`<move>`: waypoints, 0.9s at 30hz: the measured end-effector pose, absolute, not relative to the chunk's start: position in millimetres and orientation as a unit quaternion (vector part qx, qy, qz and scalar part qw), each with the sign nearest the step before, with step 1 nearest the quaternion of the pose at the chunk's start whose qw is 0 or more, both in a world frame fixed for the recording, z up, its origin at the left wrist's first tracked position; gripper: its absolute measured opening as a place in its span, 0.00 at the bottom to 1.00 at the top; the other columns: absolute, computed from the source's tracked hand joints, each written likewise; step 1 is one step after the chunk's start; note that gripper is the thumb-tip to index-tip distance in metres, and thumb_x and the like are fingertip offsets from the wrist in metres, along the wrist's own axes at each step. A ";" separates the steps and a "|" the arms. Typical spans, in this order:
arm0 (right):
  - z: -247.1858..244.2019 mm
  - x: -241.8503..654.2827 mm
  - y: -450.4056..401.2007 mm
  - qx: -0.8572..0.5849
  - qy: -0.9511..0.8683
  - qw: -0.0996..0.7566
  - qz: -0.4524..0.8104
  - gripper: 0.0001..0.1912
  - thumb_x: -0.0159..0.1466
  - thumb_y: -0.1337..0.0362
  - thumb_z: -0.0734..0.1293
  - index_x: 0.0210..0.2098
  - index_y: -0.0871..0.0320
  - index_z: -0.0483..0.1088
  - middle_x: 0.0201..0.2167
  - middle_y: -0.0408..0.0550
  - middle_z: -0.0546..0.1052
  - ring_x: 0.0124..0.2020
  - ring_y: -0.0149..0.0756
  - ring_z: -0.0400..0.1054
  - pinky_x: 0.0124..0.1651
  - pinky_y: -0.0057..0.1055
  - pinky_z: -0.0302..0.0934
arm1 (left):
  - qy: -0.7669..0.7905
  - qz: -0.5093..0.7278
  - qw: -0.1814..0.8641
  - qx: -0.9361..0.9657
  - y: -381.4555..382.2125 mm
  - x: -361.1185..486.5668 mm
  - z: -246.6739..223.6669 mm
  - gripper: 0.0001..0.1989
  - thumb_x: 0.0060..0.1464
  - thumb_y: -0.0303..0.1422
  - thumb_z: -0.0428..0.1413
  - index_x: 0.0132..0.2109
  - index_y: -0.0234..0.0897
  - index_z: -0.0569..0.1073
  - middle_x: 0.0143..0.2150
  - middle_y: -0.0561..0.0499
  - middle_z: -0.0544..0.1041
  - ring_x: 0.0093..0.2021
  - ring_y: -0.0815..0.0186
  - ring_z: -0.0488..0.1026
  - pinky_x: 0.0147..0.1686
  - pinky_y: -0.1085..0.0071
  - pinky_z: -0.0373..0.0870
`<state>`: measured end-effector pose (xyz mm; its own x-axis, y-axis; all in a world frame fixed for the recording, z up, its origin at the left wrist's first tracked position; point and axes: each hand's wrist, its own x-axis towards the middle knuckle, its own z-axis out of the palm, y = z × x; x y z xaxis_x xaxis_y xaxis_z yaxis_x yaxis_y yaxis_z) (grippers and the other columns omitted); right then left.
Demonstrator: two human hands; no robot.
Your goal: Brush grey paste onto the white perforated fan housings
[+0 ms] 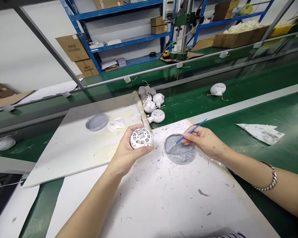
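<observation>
A white rounded plastic housing with grey-filled cut-outs (141, 138) is gripped by my left hand (125, 155), fingers wrapped round its rim. My right hand (201, 140) pinches a thin blue paintbrush (192, 130). The brush tip rests in a round shallow dish of grey paste (180, 153), which lies on a paint-flecked white sheet (164, 191). Beyond my left hand, several similar white housings (156, 116) sit in a cluster on the green belt.
A second dish of grey paste (96, 122) and a crumpled white cloth (116, 124) lie on the white board (81, 155) at left. One housing (218, 89) sits farther along the belt. A stained paper scrap (262, 133) lies at right. Blue shelving (131, 40) stands behind.
</observation>
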<state>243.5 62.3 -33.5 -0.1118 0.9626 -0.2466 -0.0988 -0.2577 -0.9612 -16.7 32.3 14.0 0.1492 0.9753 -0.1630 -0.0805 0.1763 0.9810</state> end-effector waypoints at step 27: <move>9.4 243.1 21.0 -0.439 -0.443 0.559 0.546 0.13 0.51 0.52 0.77 0.27 0.51 0.74 0.27 0.41 0.78 0.28 0.29 0.75 0.37 0.25 0.71 | 0.404 0.356 0.684 0.492 2.9 15.5 9.4 0.31 0.44 0.29 0.68 0.54 0.44 0.64 0.40 0.52 0.71 0.35 0.70 0.68 0.35 0.74 0.64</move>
